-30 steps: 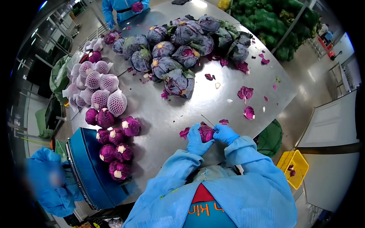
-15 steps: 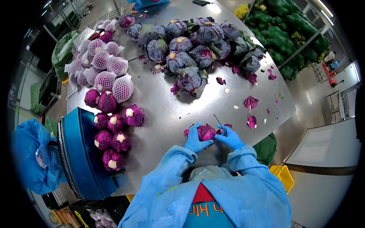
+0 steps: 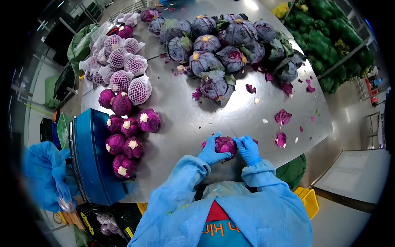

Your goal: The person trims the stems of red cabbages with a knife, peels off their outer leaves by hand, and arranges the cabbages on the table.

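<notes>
A purple cabbage (image 3: 226, 147) rests near the table's front edge. My left hand (image 3: 213, 151), in a blue glove, grips its left side. Against its right side, my right hand (image 3: 247, 150) has its fingers closed round a knife (image 3: 233, 131) with a thin blade pointing up and away. Most of the handle is hidden in the glove. Purple leaf pieces show just beyond both hands. Farther right on the table lie loose purple leaves (image 3: 282, 117).
Untrimmed cabbages (image 3: 204, 61) are heaped at the back. Trimmed purple ones (image 3: 130, 127) and net-wrapped ones (image 3: 121, 81) stand at the left, beside a blue machine (image 3: 95, 158). A co-worker's blue sleeve (image 3: 45, 173) is at far left, a yellow crate (image 3: 307, 201) at lower right.
The view has shifted, so the table's contents appear farther right. My right hand has turned more upright with the knife against the cabbage. The co-worker's hand has moved lower.
</notes>
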Available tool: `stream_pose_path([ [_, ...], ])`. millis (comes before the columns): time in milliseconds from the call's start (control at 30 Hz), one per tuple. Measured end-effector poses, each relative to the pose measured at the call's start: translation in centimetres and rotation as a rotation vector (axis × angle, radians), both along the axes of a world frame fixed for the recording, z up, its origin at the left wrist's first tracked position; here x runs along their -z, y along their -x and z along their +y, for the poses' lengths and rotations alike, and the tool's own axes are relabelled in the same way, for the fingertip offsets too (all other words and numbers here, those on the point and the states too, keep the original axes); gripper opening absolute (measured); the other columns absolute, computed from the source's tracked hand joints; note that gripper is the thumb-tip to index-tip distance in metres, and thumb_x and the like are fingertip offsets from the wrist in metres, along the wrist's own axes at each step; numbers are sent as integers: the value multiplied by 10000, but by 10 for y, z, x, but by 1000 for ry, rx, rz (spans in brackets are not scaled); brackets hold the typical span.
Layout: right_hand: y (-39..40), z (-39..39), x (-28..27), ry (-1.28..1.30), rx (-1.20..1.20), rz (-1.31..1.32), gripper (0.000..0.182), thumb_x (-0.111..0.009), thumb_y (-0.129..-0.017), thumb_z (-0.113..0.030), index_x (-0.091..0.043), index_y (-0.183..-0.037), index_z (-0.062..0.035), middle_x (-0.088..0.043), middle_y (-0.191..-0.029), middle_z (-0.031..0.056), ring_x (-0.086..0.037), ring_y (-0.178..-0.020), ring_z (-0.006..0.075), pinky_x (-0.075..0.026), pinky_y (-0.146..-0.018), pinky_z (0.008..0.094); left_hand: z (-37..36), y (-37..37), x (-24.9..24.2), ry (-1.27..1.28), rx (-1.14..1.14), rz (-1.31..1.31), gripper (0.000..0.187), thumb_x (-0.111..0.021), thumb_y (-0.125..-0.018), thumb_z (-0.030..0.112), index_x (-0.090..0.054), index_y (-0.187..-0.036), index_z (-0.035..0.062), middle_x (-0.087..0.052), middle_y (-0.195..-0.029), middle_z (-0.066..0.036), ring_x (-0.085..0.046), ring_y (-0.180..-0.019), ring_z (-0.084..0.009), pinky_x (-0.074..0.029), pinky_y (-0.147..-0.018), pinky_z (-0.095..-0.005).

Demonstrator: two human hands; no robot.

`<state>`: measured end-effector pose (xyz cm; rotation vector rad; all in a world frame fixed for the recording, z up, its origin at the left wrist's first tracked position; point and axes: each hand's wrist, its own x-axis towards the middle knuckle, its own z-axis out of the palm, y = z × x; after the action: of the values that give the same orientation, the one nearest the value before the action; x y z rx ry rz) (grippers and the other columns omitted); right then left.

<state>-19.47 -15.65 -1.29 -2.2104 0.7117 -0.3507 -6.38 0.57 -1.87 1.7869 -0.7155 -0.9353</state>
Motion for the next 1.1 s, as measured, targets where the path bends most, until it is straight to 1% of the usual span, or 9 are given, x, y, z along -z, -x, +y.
stream_pose_path([
  [167, 12, -44, 47, 229, 177, 214, 204, -662, -872, -237, -623, -982, -69, -603, -847, 122, -627, -740, 255, -495, -667, 347, 17, -8, -15, 158, 159, 120, 1091, -907, -545, 262, -283, -1417, 59, -415, -1348, -166, -436, -1254, -297, -355, -1065, -377],
  [300, 21, -56, 14, -223, 290, 176, 484, -711, -832, -256, -572, -1271, -107, -648, -958, 100, -650, -833, 211, -515, -754, 325, 27, -4, -4, 201, 74, 165, 1095, -910, -546, 243, -277, -1424, 77, -407, -1359, -146, -433, -1257, -276, -352, -1068, -372],
  [500, 8, 0, -11, -426, -177, -38, 419, -765, -792, -233, -650, -1153, -55, -662, -991, 73, -630, -876, 165, -495, -821, 287, 23, -10, 5, 179, 35, 311, 1081, -903, -564, 229, -272, -1423, 55, -399, -1374, -143, -434, -1261, -268, -355, -1072, -376],
  [633, 0, -1, -14, -1019, 63, 79, 393, -761, -804, -192, -644, -1108, 27, -680, -1037, 69, -591, -906, 106, -477, -836, 260, 21, -12, -3, 136, 23, 317, 1059, -905, -566, 177, -289, -1418, 56, -408, -1378, -124, -437, -1260, -242, -364, -1067, -367],
  [733, 0, -6, 5, -880, -98, -61, 348, -738, -824, -215, -657, -1106, -27, -683, -957, 65, -607, -827, 116, -488, -749, 259, 21, -11, 0, 150, 13, 335, 1052, -904, -566, 171, -295, -1416, 59, -416, -1371, -123, -443, -1254, -240, -373, -1061, -365],
  [833, 1, -7, -4, -158, -266, 5, 282, -710, -835, -214, -669, -1085, -88, -651, -839, 67, -612, -704, 177, -487, -637, 293, 18, -12, 7, 155, 6, 319, 1045, -903, -564, 166, -304, -1414, 62, -428, -1362, -119, -448, -1248, -239, -376, -1059, -366],
  [933, -3, -3, -11, 122, -246, -17, 247, -682, -838, -234, -679, -1066, -138, -590, -741, 73, -590, -632, 248, -470, -565, 339, 14, -13, -4, 111, -2, 342, 1040, -902, -561, 160, -311, -1411, 61, -437, -1356, -113, -457, -1239, -240, -375, -1060, -367],
  [1033, -5, -6, 10, 46, -203, -185, 179, -671, -832, -254, -686, -966, -135, -583, -717, 73, -593, -631, 275, -475, -564, 360, 18, -17, 1, 176, 34, 324, 1033, -902, -552, 152, -333, -1411, 74, -444, -1355, -109, -464, -1233, -242, -371, -1064, -371],
  [1100, -2, -26, 20, 56, -134, -15, 159, -661, -837, -284, -672, -885, -133, -584, -718, 85, -594, -641, 290, -474, -564, 368, 21, -19, -2, 196, 129, 301, 1026, -902, -545, 145, -354, -1411, 91, -451, -1355, -110, -465, -1234, -243, -366, -1067, -372],
])
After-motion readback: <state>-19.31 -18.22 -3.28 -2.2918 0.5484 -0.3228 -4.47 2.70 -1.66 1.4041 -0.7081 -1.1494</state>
